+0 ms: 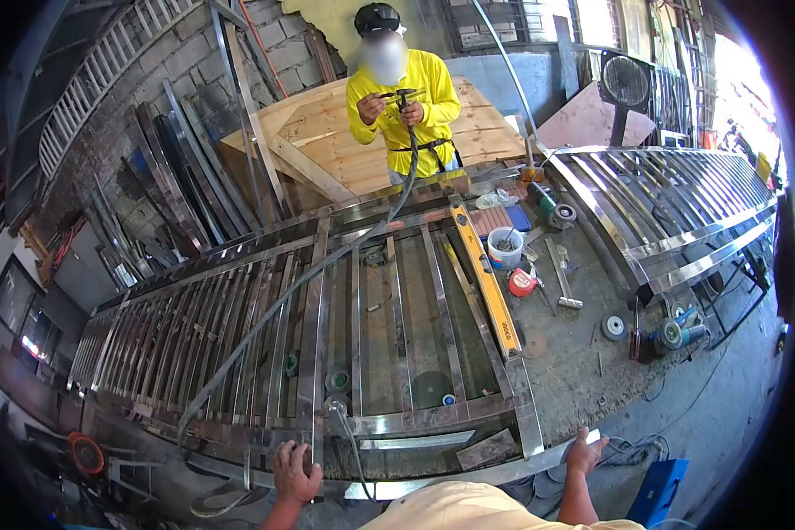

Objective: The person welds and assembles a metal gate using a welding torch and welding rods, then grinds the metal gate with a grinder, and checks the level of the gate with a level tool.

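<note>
My right hand point(583, 452) was closed on bar point(539, 462), along frame's point(527, 420) near edge. Left hand point(297, 474) curled at frame; couldn't tell its grip. Level, even support suited bar best, fingertips off edges.

Fisheye curvature, black corners; glare upper right; dim left side; face blurred.

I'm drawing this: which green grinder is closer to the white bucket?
The green grinder just right of the white plastic bucket; the other green grinder is farther off, near the edge of the grey table.
</note>
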A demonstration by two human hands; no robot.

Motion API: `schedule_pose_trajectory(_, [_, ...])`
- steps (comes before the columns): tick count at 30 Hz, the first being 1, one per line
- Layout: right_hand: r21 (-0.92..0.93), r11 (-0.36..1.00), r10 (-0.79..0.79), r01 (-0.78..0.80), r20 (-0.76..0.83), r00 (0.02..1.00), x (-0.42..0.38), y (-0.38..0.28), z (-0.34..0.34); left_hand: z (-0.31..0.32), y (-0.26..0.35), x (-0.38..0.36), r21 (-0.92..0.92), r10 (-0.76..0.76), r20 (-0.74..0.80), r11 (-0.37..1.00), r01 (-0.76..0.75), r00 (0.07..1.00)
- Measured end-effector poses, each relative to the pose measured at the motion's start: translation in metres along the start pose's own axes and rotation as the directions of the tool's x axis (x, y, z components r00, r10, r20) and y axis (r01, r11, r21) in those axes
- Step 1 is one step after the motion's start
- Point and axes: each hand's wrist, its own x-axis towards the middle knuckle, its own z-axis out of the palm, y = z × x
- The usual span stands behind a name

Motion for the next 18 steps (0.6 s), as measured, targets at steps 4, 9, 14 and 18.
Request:
schedule_pose_trajectory(4, [0.036, 0.999, -0.003, 0.003, 0.016, 1.0, -0.003, 0.001, -0.002, -0.003, 0.003, -0.001, -0.007, -0.018, 0.008, 1.0, 0.018, 1.0])
schedule_pose_trajectory(9, [0.076, 0.997, -0.018, 0.015, 0.027, 0.999, 0.001, 0.006, 0.004, -0.002, 0.002, -0.001, -0.012, -0.017, 0.018, 1.0, 0.018, 1.0])
schedule_pose_trajectory(14, [0.081, 0.996, 0.04, -0.045, 0.064, 0.997, -0.005, 0.0, -0.008, 0.0, -0.001, -0.002, -0.03, -0.001, 0.042, 1.0, 0.002, 0.999])
schedule_pose_trajectory(18, [0.053, 0.999, 0.006, -0.007, 0.031, 1.0, -0.007, 0.001, -0.008, 0.004, -0.001, -0.002, -0.032, -0.001, 0.056, 0.999, 0.002, 0.998])
